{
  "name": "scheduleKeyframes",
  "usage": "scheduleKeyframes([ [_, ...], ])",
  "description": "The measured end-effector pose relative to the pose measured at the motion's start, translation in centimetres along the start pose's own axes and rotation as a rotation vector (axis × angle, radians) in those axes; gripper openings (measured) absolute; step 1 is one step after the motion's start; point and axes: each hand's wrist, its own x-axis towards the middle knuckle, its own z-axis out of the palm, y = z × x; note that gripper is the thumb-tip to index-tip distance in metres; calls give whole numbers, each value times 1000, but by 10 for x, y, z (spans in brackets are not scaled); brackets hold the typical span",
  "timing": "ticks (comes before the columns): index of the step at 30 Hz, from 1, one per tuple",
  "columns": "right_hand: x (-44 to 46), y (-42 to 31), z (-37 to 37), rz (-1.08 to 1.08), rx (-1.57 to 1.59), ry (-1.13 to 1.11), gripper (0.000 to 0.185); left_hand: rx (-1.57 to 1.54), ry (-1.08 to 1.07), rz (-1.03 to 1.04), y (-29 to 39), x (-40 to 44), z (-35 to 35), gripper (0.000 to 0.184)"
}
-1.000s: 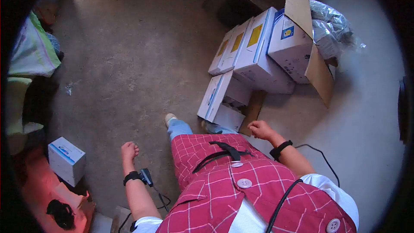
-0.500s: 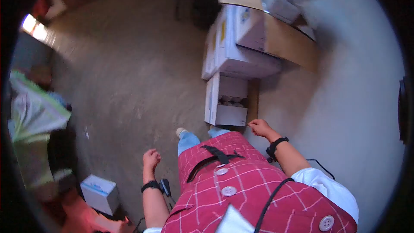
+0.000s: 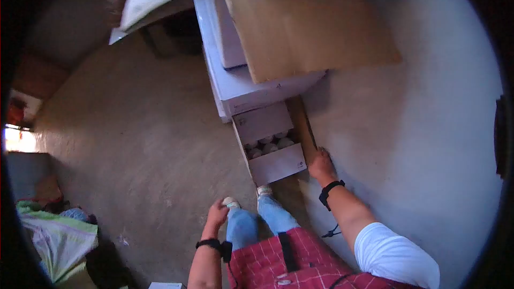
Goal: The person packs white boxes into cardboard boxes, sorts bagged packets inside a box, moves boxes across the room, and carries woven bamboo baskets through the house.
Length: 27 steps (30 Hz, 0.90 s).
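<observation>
An open white cardboard box (image 3: pixel 278 165) stands on the floor in front of my feet. Several round, pale-topped items (image 3: pixel 269 145) sit inside it. My right hand (image 3: pixel 322 168) is at the near end of the box's brown side flap (image 3: pixel 303 128), with its fingers closed at the edge; the fingertips are partly hidden. Over the floor by my shoe, my left hand (image 3: pixel 216 214) hangs with curled fingers, and I see nothing in it. Both wrists wear black straps.
Larger white boxes (image 3: pixel 267 93) stand behind the open one. A wide brown cardboard flap (image 3: pixel 316 27) juts out above them. A pale wall (image 3: pixel 428 144) runs along the right. Green and white cloth (image 3: pixel 64 241) lies at the lower left.
My view has tilted and come nearer to the boxes. My right hand has moved from beside the box's front corner to the side flap. The left hand has shifted forward toward my shoe.
</observation>
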Motion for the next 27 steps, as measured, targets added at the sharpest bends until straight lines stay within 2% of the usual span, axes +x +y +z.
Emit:
scheduleKeyframes([
  [2, 18, 0, 34, -120, 85, 107, 54, 105, 82, 196, 19, 64, 19, 68],
  [3, 23, -3, 47, -151, 108, 135, 55, -90, 44, 206, 34, 89, 30, 71],
  [4, 25, -22, 39, -19, 13, 65, 56, -289, 11, 216, 52, 109, 42, 74],
  [6, 25, -32, 47, 125, -85, -13, 57, -77, -33, 348, 91, 124, 65, 77],
  [8, 28, -29, 59, 5, 126, 25, 57, 22, -88, 398, 111, 121, 93, 78],
  [9, 33, -24, 65, 7, 133, 26, 57, 120, -128, 457, 117, 122, 106, 79],
  [11, 42, -14, 76, 59, 350, -198, 52, 497, -52, 510, 110, 121, 135, 80],
  [12, 47, -15, 80, 61, 361, -196, 52, 575, -54, 519, 107, 124, 145, 81],
  [14, 50, -17, 95, -369, 405, -351, 50, 725, -41, 532, 105, 130, 155, 77],
  [15, 53, -22, 107, -365, 404, -348, 50, 808, -35, 512, 105, 138, 161, 74],
  [17, 57, -31, 152, -624, 175, -249, 48, 928, -25, 516, 104, 150, 168, 68],
  [19, 58, -44, 167, -559, 137, -294, 48, 1044, -6, 498, 98, 163, 176, 62],
  [21, 57, -65, 159, -302, 61, -466, 56, 1154, 221, 684, 84, 179, 188, 49],
  [22, 59, -58, 187, -362, 61, -355, 58, 1167, 199, 654, 89, 174, 188, 47],
  [25, 53, -56, 186, -384, 82, -285, 60, 1131, 166, 637, 88, 169, 179, 46],
  [26, 54, -57, 182, -411, 73, -279, 60, 1105, 47, 553, 92, 164, 173, 46],
  [27, 52, -58, 179, -392, 71, -278, 62, 1091, 68, 538, 93, 158, 165, 46],
])
